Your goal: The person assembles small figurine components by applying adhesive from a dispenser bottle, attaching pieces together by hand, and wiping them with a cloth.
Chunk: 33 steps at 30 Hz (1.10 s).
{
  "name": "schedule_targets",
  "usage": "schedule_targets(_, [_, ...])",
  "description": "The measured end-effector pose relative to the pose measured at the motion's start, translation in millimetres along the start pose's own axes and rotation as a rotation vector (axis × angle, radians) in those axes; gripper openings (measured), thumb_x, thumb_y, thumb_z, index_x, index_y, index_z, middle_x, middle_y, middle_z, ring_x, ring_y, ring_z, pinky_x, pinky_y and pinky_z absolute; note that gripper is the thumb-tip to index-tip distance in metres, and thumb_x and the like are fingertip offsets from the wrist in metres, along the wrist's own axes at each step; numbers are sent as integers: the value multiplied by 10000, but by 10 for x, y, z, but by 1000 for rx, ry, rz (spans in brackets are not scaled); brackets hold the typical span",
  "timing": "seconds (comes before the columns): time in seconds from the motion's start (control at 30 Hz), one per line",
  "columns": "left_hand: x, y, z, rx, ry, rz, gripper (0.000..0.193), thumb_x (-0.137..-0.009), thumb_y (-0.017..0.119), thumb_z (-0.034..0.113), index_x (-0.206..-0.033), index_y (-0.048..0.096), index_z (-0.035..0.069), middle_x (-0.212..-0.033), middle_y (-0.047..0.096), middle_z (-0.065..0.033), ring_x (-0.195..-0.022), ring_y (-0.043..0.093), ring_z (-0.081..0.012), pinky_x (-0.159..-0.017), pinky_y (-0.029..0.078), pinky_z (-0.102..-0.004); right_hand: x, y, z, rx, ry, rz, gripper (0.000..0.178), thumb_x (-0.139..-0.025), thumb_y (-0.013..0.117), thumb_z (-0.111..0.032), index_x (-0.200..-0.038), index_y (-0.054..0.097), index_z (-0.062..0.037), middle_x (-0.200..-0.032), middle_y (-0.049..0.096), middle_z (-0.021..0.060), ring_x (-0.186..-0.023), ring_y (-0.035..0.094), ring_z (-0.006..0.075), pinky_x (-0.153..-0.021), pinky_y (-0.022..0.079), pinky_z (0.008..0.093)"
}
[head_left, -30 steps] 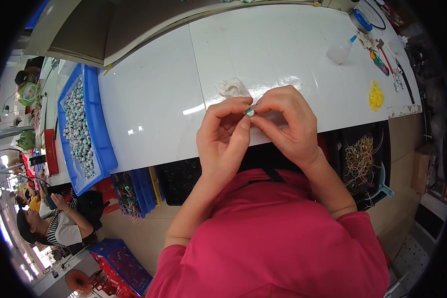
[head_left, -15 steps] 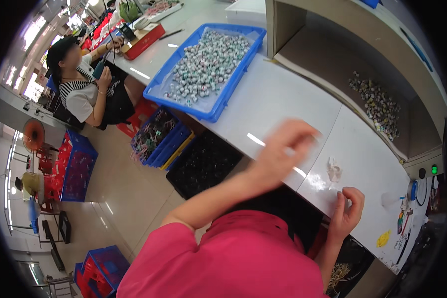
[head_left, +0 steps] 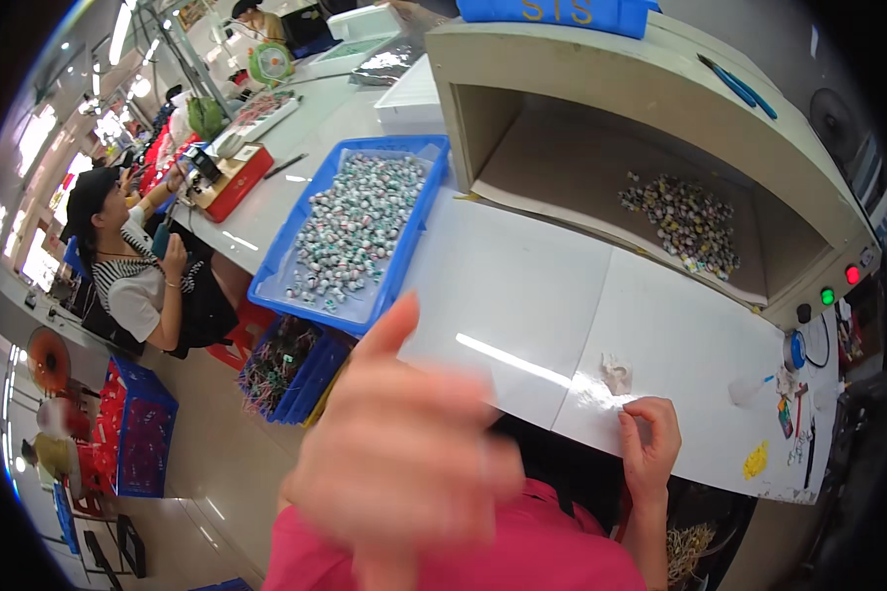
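Note:
My left hand (head_left: 404, 443) is raised close to the camera, large and smeared by motion. Its fingers are too blurred to read, and I make out nothing in them. At the front edge of the white table, my right hand (head_left: 652, 441) has its thumb and fingers curled together; whatever lies between the tips is too small to make out. Just beyond those fingertips a small crumpled, pale scrap (head_left: 615, 374) lies on the tabletop. Farther left stands a blue tray (head_left: 262, 286) lined with clear film, full of small white cylindrical parts (head_left: 360, 222) with green bits.
A beige box-shaped machine (head_left: 581, 74) stands at the back, small parts (head_left: 685, 222) heaped in its opening; pliers (head_left: 737, 84) lie on top. Yellow pieces (head_left: 756, 460) and hand tools (head_left: 796, 414) are at right. A co-worker (head_left: 133, 261) sits left, near blue crates (head_left: 296, 379).
My left hand has come off the table area and risen toward the camera. The view has shifted, so more of the machine shows. My right hand stays by the table edge.

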State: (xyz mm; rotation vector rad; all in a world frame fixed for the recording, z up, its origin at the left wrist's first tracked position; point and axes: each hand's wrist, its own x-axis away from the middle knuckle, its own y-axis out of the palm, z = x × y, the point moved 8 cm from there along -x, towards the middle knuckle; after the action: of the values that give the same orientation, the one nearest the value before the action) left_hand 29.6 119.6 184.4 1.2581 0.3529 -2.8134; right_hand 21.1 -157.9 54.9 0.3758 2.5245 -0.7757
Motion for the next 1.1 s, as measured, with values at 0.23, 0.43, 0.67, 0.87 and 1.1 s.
schedule_targets(0.23, [-401, 497, -342, -13, 24, -173, 90, -892, 539, 56, -924, 615, 20, -1009, 632, -104, -1009, 581, -242, -971, 383, -333, -96, 94, 8, 3, -42, -6, 161, -737, 683, 29, -861, 601, -32, -834, 605, 92, -767, 566, 260, -684, 456, 328])
schedule_targets(0.43, [-579, 1137, -439, -64, 171, -376, 131, -902, 510, 25, -971, 619, 4, -1005, 627, -93, -1002, 580, -207, -916, 418, -288, -164, 23, 144, -13, -83, -3, 190, -699, 713, 17, -842, 615, -60, -811, 607, 61, -725, 553, 235, -638, 424, 320])
schedule_targets(0.67, [-1075, 2534, -1835, -129, 20, -459, 197, -838, 591, 64, -1027, 622, 17, -927, 619, -132, -868, 613, -260, -775, 486, -323, -154, -86, 241, 7, -53, -16, 200, -711, 716, -24, -875, 617, -79, -822, 605, 48, -721, 555, 218, -659, 418, 321])
schedule_targets(0.87, [-1253, 3089, -2778, -459, 92, -472, 285, -792, 684, 232, -1005, 628, 52, -995, 611, -159, -849, 615, -262, -762, 495, -348, -207, 104, 183, 199, -48, -249, 257, -785, 671, -137, -1028, 607, -79, -1139, 574, 85, -1039, 535, 222, -859, 384, 345])
schedule_targets(1.1, [-1100, 2707, -2579, -111, -446, -464, 315, -834, 680, 318, -947, 618, 31, -838, 586, -18, -769, 572, -94, -628, 444, -232, -190, 18, 255, 345, 86, -124, 369, -782, 678, -172, -1126, 583, -79, -1312, 461, 131, -1249, 410, 324, -988, 326, 418])
